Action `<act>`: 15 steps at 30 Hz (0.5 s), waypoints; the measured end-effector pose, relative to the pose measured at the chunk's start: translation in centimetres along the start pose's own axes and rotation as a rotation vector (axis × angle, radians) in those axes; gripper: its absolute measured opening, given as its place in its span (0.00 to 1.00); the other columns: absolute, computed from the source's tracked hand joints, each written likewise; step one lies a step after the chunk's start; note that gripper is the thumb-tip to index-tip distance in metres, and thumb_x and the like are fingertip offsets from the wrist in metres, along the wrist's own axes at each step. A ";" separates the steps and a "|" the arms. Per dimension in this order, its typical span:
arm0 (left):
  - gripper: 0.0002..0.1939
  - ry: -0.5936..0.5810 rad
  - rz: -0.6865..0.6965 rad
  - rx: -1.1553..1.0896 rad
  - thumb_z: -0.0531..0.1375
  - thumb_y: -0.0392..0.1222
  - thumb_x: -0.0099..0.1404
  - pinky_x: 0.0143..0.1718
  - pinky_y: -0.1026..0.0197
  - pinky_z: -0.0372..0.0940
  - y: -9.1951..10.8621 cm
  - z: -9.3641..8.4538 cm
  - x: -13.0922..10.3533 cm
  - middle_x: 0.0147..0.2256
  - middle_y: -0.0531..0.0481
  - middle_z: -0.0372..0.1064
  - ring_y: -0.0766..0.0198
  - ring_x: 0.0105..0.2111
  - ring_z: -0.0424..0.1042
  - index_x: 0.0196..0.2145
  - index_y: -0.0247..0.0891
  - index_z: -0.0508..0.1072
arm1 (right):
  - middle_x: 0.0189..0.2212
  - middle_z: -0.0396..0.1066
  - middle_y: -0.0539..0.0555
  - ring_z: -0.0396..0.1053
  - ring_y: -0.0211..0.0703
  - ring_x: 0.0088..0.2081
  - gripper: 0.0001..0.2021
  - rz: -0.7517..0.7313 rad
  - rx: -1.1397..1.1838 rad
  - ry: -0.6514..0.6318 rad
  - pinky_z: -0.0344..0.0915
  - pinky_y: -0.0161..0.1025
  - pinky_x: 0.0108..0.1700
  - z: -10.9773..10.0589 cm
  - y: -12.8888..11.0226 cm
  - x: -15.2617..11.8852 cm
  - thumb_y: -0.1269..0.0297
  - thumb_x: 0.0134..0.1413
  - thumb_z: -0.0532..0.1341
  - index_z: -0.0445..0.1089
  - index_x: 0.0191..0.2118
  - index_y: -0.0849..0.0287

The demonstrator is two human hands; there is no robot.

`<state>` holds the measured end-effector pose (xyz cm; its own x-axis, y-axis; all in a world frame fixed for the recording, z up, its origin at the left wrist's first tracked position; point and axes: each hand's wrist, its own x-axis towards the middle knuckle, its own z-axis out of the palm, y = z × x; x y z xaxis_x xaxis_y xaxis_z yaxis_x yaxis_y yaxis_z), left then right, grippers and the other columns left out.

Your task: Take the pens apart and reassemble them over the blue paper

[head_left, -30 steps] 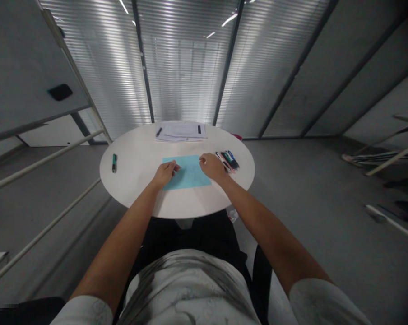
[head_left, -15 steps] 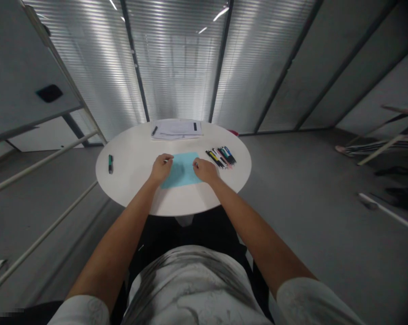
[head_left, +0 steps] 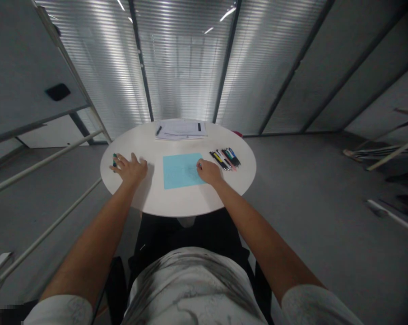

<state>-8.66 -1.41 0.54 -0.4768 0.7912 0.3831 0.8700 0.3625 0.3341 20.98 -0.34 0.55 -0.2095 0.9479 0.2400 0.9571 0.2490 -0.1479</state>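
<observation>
A light blue sheet of paper (head_left: 180,172) lies flat on the round white table (head_left: 159,201). My right hand (head_left: 210,171) rests at the sheet's right edge with its fingers curled closed. Something small and dark shows at those fingertips, too small to name. Over on the left of the table, my left hand (head_left: 131,170) is spread with its fingers apart. Its fingertips reach over green-and-black pens (head_left: 114,161), partly covering them; whether they touch I cannot tell.
Several pens and markers (head_left: 225,159) lie in a row to the right of the sheet. A stack of papers (head_left: 182,129) with a dark pen on it is at the table's far edge. A white-framed board stand (head_left: 51,155) stands close on the left.
My left hand has left the blue sheet and moved left to the green pens, its fingers spreading from a pinch. My right hand stays closed at the sheet. The view has shifted slightly.
</observation>
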 end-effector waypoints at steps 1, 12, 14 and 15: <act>0.33 -0.025 -0.015 0.008 0.51 0.52 0.63 0.55 0.25 0.35 -0.3 0.6 0.1 0.65 0.23 0.41 0.29 0.65 0.38 0.61 0.30 0.60 | 0.39 0.75 0.55 0.71 0.45 0.40 0.10 0.000 -0.003 0.001 0.59 0.37 0.38 0.0 0.0 0.0 0.66 0.61 0.52 0.68 0.43 0.55; 0.26 -0.010 0.029 0.073 0.49 0.49 0.61 0.56 0.32 0.44 -0.1 0.7 -0.3 0.56 0.24 0.59 0.35 0.59 0.53 0.49 0.28 0.71 | 0.41 0.75 0.55 0.71 0.45 0.42 0.12 0.011 -0.013 -0.037 0.60 0.37 0.41 -0.5 -0.3 -0.2 0.65 0.62 0.51 0.68 0.46 0.55; 0.27 0.031 0.000 0.082 0.50 0.49 0.60 0.57 0.32 0.42 0.0 0.5 -0.4 0.60 0.24 0.53 0.35 0.62 0.48 0.50 0.27 0.70 | 0.41 0.75 0.56 0.71 0.45 0.43 0.12 0.011 -0.016 -0.038 0.60 0.38 0.42 -0.6 -0.4 -0.3 0.65 0.62 0.50 0.68 0.47 0.55; 0.28 0.025 -0.028 0.085 0.50 0.49 0.60 0.57 0.32 0.42 0.0 0.5 -0.4 0.61 0.23 0.50 0.34 0.63 0.46 0.51 0.27 0.69 | 0.41 0.75 0.56 0.71 0.45 0.43 0.12 0.012 -0.018 -0.039 0.60 0.38 0.42 -0.6 -0.4 -0.3 0.65 0.62 0.50 0.68 0.47 0.55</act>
<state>-8.43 -1.54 -0.07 -0.5033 0.7677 0.3966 0.8632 0.4259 0.2709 20.80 -0.86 1.15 -0.2058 0.9579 0.2003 0.9628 0.2348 -0.1335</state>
